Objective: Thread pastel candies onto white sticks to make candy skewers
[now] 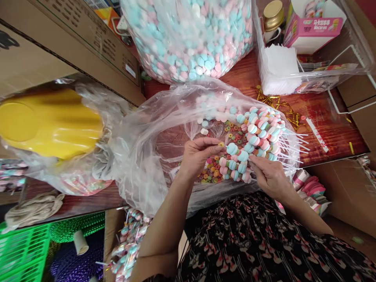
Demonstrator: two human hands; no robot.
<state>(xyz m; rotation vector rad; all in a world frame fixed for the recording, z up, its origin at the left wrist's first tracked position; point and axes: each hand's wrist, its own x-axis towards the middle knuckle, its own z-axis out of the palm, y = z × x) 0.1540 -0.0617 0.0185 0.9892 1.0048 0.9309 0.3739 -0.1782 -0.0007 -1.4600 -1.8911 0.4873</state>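
Between the thumb and forefinger of my left hand [197, 156] is a small yellow ring candy [221, 144], at the tip of a skewer threaded with pastel candies. My right hand [270, 176] is closed on this candy skewer [241, 156], which carries pink and blue macaron-shaped pieces. A pile of finished-looking skewers [266, 127], with white sticks pointing right, lies just beyond my right hand. Loose coloured ring candies [213, 171] lie under my left hand on a clear plastic bag [141, 156] spread over the table. More skewers [235, 170] rest below the held one.
A big clear sack of pastel candies [202, 47] stands at the back. At back right is a clear plastic bin [311, 72] with a pink box [317, 29]. Left are a yellow plastic container [53, 121] and a cardboard box [96, 43]. Gold tinsel [290, 115] lies on the table.
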